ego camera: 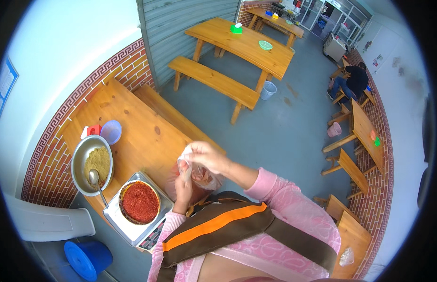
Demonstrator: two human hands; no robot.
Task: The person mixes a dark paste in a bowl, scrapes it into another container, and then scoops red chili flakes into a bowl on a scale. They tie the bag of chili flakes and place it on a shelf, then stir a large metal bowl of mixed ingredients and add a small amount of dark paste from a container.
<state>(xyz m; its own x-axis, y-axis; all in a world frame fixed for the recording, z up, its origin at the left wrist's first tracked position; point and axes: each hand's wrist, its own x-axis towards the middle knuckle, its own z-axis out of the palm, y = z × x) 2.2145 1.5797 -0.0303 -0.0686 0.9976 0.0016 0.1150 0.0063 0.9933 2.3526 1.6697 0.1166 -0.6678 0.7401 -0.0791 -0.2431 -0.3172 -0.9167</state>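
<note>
A clear plastic bag (211, 183) with reddish contents rests by the near edge of the wooden table (144, 141). My left hand (183, 185) grips its gathered neck from below, and my right hand (207, 157) pinches the top of the plastic. Left of the bag, a bowl of red ground chili (139, 202) stands on the metal pan of a kitchen scale (133, 237). Beyond it, a steel basin (76, 165) holds yellowish-brown powder (98, 162) and a metal spoon (94, 177), whose handle reaches over the scale's edge.
A purple plastic basket (111, 132) and a red tissue box (94, 129) stand behind the basin. A blue bin (88, 259) is on the floor at lower left. A bench (183, 120) runs along the table's far side. A person (356, 79) sits at a distant table.
</note>
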